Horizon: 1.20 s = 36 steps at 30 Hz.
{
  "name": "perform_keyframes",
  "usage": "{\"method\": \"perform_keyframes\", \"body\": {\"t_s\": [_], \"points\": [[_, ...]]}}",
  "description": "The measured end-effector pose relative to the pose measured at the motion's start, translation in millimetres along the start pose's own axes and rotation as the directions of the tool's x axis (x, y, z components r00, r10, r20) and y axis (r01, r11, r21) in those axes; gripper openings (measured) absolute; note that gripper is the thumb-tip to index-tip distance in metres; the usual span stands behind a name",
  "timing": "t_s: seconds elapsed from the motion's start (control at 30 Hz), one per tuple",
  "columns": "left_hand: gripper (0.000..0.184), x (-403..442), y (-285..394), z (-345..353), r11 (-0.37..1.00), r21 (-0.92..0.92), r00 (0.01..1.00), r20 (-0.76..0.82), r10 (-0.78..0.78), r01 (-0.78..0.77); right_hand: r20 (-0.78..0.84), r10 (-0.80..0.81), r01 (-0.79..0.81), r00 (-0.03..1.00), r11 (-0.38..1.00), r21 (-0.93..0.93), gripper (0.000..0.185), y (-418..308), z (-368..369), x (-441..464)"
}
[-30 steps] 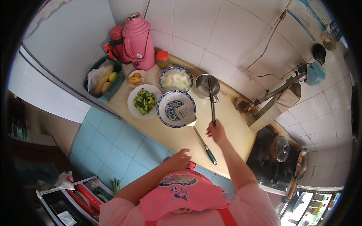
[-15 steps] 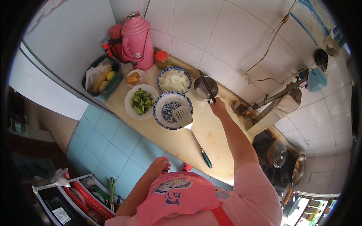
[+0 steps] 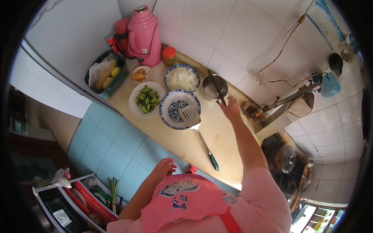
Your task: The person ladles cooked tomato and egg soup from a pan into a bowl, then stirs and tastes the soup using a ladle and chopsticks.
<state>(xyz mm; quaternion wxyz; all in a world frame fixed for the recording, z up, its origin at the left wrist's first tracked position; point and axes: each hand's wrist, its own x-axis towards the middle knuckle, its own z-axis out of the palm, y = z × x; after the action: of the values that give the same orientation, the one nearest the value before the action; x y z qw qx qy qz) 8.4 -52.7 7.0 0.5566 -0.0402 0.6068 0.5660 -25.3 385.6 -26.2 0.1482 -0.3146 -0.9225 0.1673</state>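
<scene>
My right hand (image 3: pixel 232 108) is over the counter beside a steel bowl (image 3: pixel 210 93). Its thumb and fingers are apart, at the near end of a pair of dark chopsticks (image 3: pixel 217 88) that lean across the bowl. My left hand (image 3: pixel 165 167) hangs by the apron in front of the counter, fingers loosely bent and apart, with nothing seen in it. A slotted turner (image 3: pixel 204 145) with a green-tipped handle rests with its blade in a blue-patterned bowl (image 3: pixel 166 121). Behind that stands a bowl of sliced white vegetable (image 3: pixel 181 79), and to the left a plate of cut green vegetable (image 3: pixel 147 99).
On the counter (image 3: pixel 229 155) are also a small dish of brown pieces (image 3: pixel 139 74), a red-lidded jar (image 3: pixel 169 56), a pink thermos (image 3: pixel 144 37) and a green basket (image 3: pixel 120 79). A stove with a lidded pan (image 3: pixel 288 159) stands at the right. Pipes (image 3: pixel 291 95) run along the wall.
My right hand has shifted slightly right and its fingers have loosened from the chopsticks, which stay in the steel bowl. The whole view has moved a little. My left hand is nearly unchanged.
</scene>
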Motion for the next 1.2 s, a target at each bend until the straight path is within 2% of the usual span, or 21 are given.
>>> {"method": "perform_keyframes", "body": {"t_s": [0.03,0.1,0.17,0.23,0.27,0.3,0.4,0.5,0.57,0.73,0.77,0.83,0.9,0.97,1.0,1.03,1.07,1.1,1.13,1.17,1.2], "points": [[0.029,-0.5,0.3,-1.2,1.0,0.0,1.0,-0.004,-0.007,0.007,-0.097,-0.046,0.048,0.994,0.998,0.027,0.05,-4.1,-10.9,-6.1],[0.031,2.1,-0.4,-5.2,0.999,-0.027,1.0,0.015,0.02,-0.02,-0.149,-0.044,0.069,0.988,0.983,0.171,0.046,-12.0,-38.1,-32.0],[0.031,12.8,-8.7,-12.6,0.998,-0.062,1.0,0.012,0.027,-0.026,-0.095,-0.071,0.095,0.993,0.956,0.278,0.046,-9.2,-52.4,-78.6],[0.041,25.4,-9.8,-19.9,0.987,-0.163,1.0,-0.015,-0.011,0.009,0.09,-0.059,0.029,0.994,0.952,0.305,0.049,6.5,-42.4,-140.1],[0.045,35.3,-14.4,-26.3,0.965,-0.262,1.0,0.012,0.005,-0.002,0.181,-0.076,0.027,0.98,0.965,0.259,0.052,11.2,-37.9,-171.8],[0.045,42.8,-12.4,-28.7,0.966,-0.258,1.0,0.01,0.002,0.001,0.271,-0.088,0.029,0.958,0.976,0.214,0.054,15.3,-33.5,-201.9],[0.043,77.7,-3.7,-39.8,0.895,-0.446,0.999,-0.007,-0.042,0.035,0.387,-0.079,-0.005,0.919,0.978,0.21,0.058,25.4,-18.0,-265.1],[0.046,117.5,14.0,-43.6,0.894,-0.448,1.0,-0.025,0.014,-0.024,0.411,-0.058,-0.009,0.91,0.987,0.16,0.058,21.4,-8.8,-280.8],[0.048,140.4,26.2,-43.1,0.893,-0.449,0.999,-0.031,0.024,-0.035,0.387,0.02,-0.09,0.922,0.982,0.164,0.055,27.5,2.5,-286.1],[0.051,185.1,35.9,-47.6,0.899,-0.438,1.0,-0.009,0.024,-0.025,0.355,0.082,-0.146,0.931,0.977,0.158,0.031,23.1,9.2,-284.9],[0.051,191.9,36.5,-49.9,0.906,-0.423,1.0,0.004,0.019,-0.016,0.345,0.101,-0.163,0.933,0.974,0.157,0.031,20.0,10.2,-287.2],[0.051,198.8,40.6,-52.3,0.914,-0.405,0.998,0.024,0.05,-0.036,0.274,0.258,-0.332,0.927,0.902,0.277,0.031,9.3,7.7,-291.5],[0.047,202.7,46.0,-53.4,0.93,-0.366,0.993,0.09,0.081,-0.042,0.234,0.262,-0.321,0.936,0.909,0.267,0.03,-0.4,-3.6,-298.6],[0.044,208.7,50.2,-50.1,0.943,-0.304,0.983,0.08,0.165,-0.134,0.218,0.289,-0.339,0.932,0.909,0.242,0.03,-12.2,-14.2,-306.7],[0.041,220.3,47.8,-50.1,0.923,-0.361,0.979,0.101,0.179,-0.132,0.202,0.313,-0.358,0.928,0.902,0.244,0.03,-18.1,-22.8,-310.0],[0.041,218.1,46.3,-50.9,0.933,-0.341,0.979,0.117,0.165,-0.116,0.247,0.345,-0.413,0.905,0.852,0.323,0.029,-27.5,-32.6,-317.1],[0.038,217.9,43.9,-48.8,0.917,-0.354,0.972,0.072,0.223,-0.184,0.29,0.37,-0.462,0.883,0.795,0.393,0.028,-35.3,-44.6,-323.9],[0.035,216.9,38.8,-43.1,0.895,-0.37,0.96,0.029,0.277,-0.248,0.283,0.394,-0.48,0.874,0.787,0.386,0.028,-43.4,-62.4,-332.2],[0.038,210.2,38.3,-41.8,0.902,-0.372,0.971,0.006,0.24,-0.221,0.355,0.44,-0.557,0.825,0.74,0.377,0.03,-55.2,-77.2,-337.7],[0.038,216.1,44.8,-26.6,0.91,-0.353,0.965,0.058,0.254,-0.219,0.387,0.493,-0.621,0.779,0.69,0.372,0.032,-56.9,-88.5,-336.6],[0.039,192.1,42.7,-15.9,0.922,-0.306,0.965,0.041,0.26,-0.236,0.375,0.522,-0.642,0.766,0.651,0.406,0.03,-61.1,-97.8,-345.8]]}}
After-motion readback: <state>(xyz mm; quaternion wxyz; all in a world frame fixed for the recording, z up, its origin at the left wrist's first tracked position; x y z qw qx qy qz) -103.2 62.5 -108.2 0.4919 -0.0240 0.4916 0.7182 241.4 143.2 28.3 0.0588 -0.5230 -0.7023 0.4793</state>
